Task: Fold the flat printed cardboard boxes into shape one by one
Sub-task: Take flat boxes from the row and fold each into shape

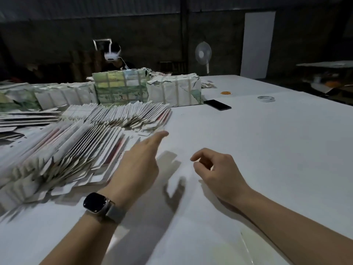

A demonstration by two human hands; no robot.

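step: fetch 1 flat box | left hand (139,161) fingers extended, empty, nearing fanned stack (76,150) centre-left | right hand (215,169) loosely curled, empty | tip: peel only the top sheet

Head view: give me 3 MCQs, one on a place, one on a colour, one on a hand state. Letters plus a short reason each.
1. Where does the black phone lie?
A. on the white table, right of the wrapped bundles
B. on top of the fanned flat boxes
C. in the right hand

2. What colour is the small heap of bands beyond the phone?
A. blue
B. orange
C. black

3. What is the left hand doing?
A. gripping a flat box
B. holding nothing, fingers stretched toward the flat boxes
C. pressing the phone

Answers: 1 A, the phone lies on bare tabletop beside the bundles. 2 B, the heap is plainly orange. 3 B, its fingers are straight and hold nothing; the right hand hangs loosely curled, also holding nothing.
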